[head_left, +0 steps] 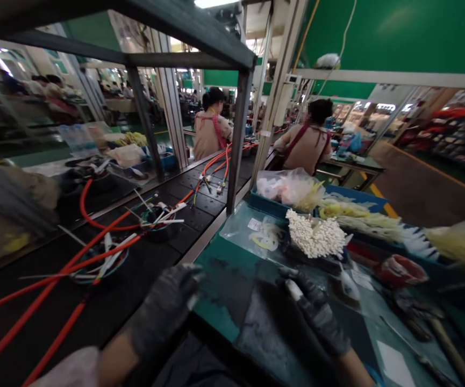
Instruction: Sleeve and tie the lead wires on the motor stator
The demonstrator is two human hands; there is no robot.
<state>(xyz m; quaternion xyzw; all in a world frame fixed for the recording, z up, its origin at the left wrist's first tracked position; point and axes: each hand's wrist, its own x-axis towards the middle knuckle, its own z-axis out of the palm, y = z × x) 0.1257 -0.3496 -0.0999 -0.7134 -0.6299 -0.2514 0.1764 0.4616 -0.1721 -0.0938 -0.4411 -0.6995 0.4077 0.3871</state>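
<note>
My left hand [167,301], in a dark grey glove with pale fingertips, hovers by the near left edge of the green work mat [220,269]. It is blurred, but its thumb and fingers look apart, with nothing visible between them. Over the right part of the mat is my right hand [316,312], gloved the same way. Its fingers are loosely bent and apart, and I see nothing in them. Just beyond it lies a heap of small white beadlike pieces [316,235]. Left of that heap, a clear plastic bag [264,236] with pale curved strips rests on the mat.
A black conveyor [200,215] on the left carries orange cables [74,263] with bundled wires. A dark metal frame [238,140] stands over it. Blue bins [349,194] hold pale tubing. Pliers-like tools [409,317] lie at right. Two people [212,134] sit ahead.
</note>
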